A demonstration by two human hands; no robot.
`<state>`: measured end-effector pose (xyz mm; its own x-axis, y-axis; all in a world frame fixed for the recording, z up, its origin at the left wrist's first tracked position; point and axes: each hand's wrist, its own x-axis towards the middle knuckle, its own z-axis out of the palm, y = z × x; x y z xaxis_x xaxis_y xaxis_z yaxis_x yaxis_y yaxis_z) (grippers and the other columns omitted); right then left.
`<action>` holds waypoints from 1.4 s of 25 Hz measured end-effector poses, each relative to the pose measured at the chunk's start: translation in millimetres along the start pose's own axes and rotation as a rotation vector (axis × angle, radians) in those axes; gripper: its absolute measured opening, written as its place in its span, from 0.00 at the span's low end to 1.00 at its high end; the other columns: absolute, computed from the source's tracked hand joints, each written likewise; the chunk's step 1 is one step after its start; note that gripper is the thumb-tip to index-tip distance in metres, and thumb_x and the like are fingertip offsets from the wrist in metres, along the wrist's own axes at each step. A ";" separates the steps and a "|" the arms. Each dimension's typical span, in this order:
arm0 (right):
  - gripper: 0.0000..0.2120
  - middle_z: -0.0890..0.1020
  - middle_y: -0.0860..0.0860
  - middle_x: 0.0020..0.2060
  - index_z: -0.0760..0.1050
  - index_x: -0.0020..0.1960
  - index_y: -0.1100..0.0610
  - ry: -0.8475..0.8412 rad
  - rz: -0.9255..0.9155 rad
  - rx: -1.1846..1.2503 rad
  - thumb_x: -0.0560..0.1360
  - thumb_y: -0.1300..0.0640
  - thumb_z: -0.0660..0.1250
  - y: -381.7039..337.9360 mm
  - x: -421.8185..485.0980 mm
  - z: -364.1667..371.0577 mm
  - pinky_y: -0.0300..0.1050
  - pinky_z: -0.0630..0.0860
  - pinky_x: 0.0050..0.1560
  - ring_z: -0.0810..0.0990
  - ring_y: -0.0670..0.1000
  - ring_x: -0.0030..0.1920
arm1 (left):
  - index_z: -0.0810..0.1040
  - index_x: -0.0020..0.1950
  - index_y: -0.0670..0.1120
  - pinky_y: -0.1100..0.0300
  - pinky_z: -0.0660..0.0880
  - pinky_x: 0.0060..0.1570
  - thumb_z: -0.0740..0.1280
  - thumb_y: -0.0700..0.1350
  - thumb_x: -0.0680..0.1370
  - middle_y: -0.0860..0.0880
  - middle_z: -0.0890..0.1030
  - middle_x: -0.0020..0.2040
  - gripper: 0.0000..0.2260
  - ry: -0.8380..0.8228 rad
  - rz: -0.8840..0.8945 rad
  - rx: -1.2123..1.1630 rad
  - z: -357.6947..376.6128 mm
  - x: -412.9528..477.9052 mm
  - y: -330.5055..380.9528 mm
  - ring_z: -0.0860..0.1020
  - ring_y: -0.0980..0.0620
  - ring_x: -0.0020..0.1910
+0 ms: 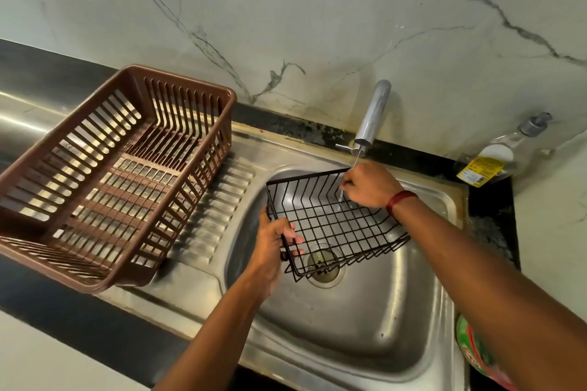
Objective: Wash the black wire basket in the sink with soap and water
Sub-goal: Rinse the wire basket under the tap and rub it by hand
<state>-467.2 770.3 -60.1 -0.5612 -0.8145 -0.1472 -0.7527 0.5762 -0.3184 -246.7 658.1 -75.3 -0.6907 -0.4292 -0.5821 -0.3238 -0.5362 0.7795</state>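
Observation:
The black wire basket (333, 225) hangs tilted over the steel sink (365, 320), above the drain. My left hand (273, 241) grips its left rim, fingers curled through the wires. My right hand (368, 186) is closed over the far right corner of the basket, under the chrome tap (373, 117). A thin stream of water (347, 181) runs from the tap past my right hand onto the basket's wires.
A brown plastic dish basket (104, 174) sits on the ribbed drainboard at the left. A clear pump soap bottle (498, 155) lies at the back right corner. A green container (470, 349) stands at the sink's right rim. The marble wall rises behind.

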 end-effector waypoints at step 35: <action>0.16 0.79 0.53 0.24 0.74 0.26 0.58 0.208 -0.055 0.305 0.72 0.61 0.62 -55.5 -16.7 -5.8 0.47 0.75 0.29 0.72 0.49 0.22 | 0.50 0.82 0.50 0.57 0.77 0.35 0.64 0.43 0.61 0.45 0.73 0.44 0.49 -0.236 -0.090 0.104 52.2 3.0 17.2 0.76 0.50 0.39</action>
<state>-418.0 752.4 -34.6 -0.6045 -0.7942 0.0617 -0.6640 0.4595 -0.5899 -288.1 685.6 -51.6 -0.7839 -0.1955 -0.5892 -0.4465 -0.4818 0.7540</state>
